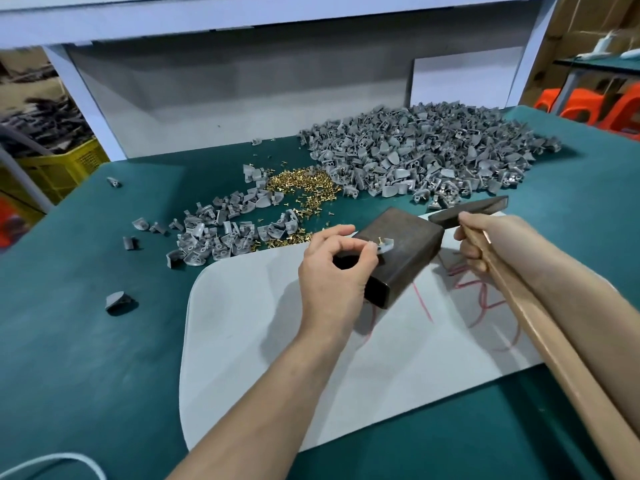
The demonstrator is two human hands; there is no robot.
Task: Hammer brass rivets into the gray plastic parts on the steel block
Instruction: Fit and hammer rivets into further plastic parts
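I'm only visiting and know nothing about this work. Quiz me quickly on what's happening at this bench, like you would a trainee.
1. True or false: the right hand holds the hammer.
2. The steel block stands on: A) the bare green mat; B) a white sheet; C) the rivet pile.
3. Fill in: the left hand pinches a gray plastic ____ on the block.
Key: 1 true; 2 B; 3 part.

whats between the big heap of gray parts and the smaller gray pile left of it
In the head view, a patch of loose brass rivets lies on the green mat between the big heap and the smaller pile.
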